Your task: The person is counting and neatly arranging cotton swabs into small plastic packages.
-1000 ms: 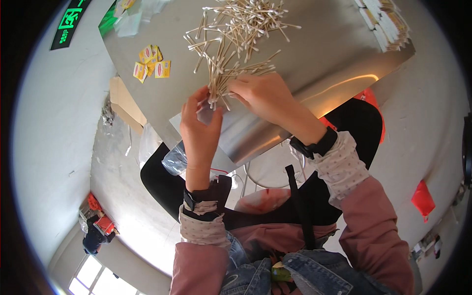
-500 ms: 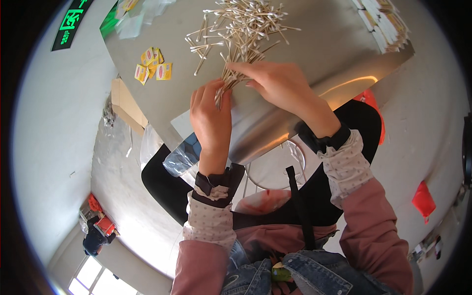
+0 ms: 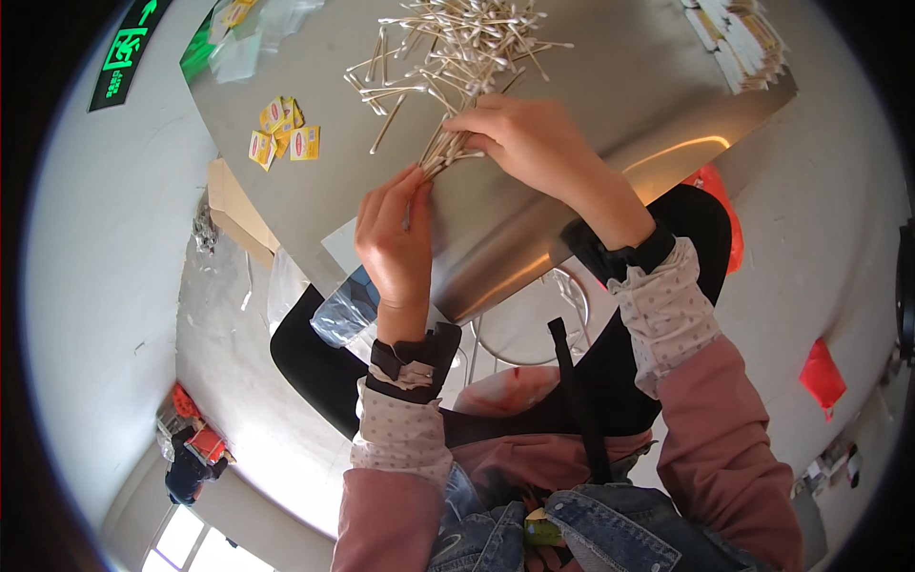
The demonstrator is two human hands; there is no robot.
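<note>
A loose heap of cotton swabs (image 3: pixel 472 43) with white tips and pale sticks lies on the metal tabletop (image 3: pixel 610 86). Below the heap, my left hand (image 3: pixel 396 234) is closed around the lower ends of a small bundle of swabs (image 3: pixel 438 155). My right hand (image 3: pixel 534 143) is at the upper end of that bundle, its bent fingers closed on the sticks there. The bundle slants between both hands, and its lower part is hidden in my left palm.
Yellow-and-white paper packets (image 3: pixel 284 132) lie left of the heap. Clear plastic bags (image 3: pixel 250 48) are at the far left, and stacked paper packets (image 3: pixel 739 43) at the far right. A plastic bag (image 3: pixel 348 310) hangs at the near edge. A cardboard box (image 3: pixel 238 210) stands beside the table.
My left hand has moved slightly left and down. My right hand has shifted a little up, and more of the bundle shows between them. The view has also shifted slightly.
</note>
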